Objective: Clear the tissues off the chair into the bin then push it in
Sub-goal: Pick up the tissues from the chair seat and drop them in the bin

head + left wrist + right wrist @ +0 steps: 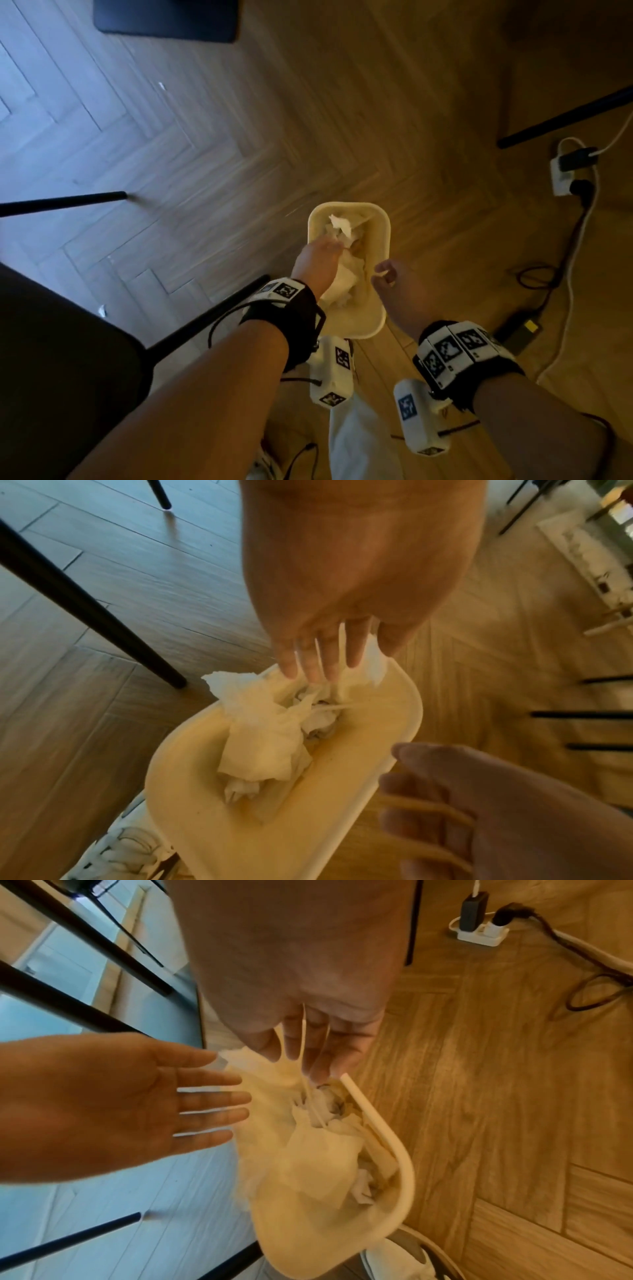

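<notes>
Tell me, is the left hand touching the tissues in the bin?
Touching. In the left wrist view the left hand's fingertips run straight down into the white tissues piled in the bin, with no gap showing.

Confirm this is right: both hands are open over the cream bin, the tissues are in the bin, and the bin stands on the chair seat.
One thing is wrong: the bin stands on the wooden floor, not on the chair seat, as the head view shows. The rest holds: the left hand and right hand are open over it, and the tissues are in it.
</notes>
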`<move>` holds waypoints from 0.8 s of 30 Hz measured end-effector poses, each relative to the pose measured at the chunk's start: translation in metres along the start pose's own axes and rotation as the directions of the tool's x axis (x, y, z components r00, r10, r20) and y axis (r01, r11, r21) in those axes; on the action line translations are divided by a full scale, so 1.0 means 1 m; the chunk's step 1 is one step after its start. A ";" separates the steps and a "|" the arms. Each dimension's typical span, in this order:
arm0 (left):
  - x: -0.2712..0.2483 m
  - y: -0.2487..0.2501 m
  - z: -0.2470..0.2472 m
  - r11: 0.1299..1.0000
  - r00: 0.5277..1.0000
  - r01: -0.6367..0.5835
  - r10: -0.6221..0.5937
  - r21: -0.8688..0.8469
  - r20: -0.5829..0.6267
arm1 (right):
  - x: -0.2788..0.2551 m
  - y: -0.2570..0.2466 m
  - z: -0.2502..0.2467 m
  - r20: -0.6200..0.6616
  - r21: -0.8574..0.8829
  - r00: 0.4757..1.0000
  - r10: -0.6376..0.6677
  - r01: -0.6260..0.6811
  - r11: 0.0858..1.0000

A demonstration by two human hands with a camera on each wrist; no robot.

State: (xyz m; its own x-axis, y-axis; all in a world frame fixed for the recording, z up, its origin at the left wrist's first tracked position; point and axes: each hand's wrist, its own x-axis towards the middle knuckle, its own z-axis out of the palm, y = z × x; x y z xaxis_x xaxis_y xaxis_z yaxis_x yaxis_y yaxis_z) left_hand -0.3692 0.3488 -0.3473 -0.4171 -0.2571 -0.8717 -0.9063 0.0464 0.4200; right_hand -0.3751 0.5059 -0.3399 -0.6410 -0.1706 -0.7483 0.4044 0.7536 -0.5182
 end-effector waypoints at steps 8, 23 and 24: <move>0.014 -0.088 -0.043 0.992 0.972 0.112 -0.096 0.065 -0.214 | 0.021 -0.044 0.003 -0.077 -0.002 0.988 -0.132 0.132 0.991; -0.038 -0.039 -0.004 0.942 0.963 -0.255 0.229 0.216 0.139 | -0.004 -0.018 0.014 -0.144 0.020 0.989 0.009 -0.006 1.000; -0.040 -0.034 0.007 0.942 0.954 -0.277 0.247 0.188 0.167 | -0.005 -0.019 0.012 -0.191 0.016 0.981 0.016 -0.013 1.000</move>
State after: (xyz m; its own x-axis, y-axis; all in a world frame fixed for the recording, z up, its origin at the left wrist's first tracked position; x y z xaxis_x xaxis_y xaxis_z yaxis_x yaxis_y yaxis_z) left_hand -0.3219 0.3642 -0.3282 -0.6333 -0.0725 -0.7705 -0.7513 0.2967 0.5896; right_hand -0.3711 0.4850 -0.3312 -0.7473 -0.0338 -0.6636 0.4235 0.7453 -0.5150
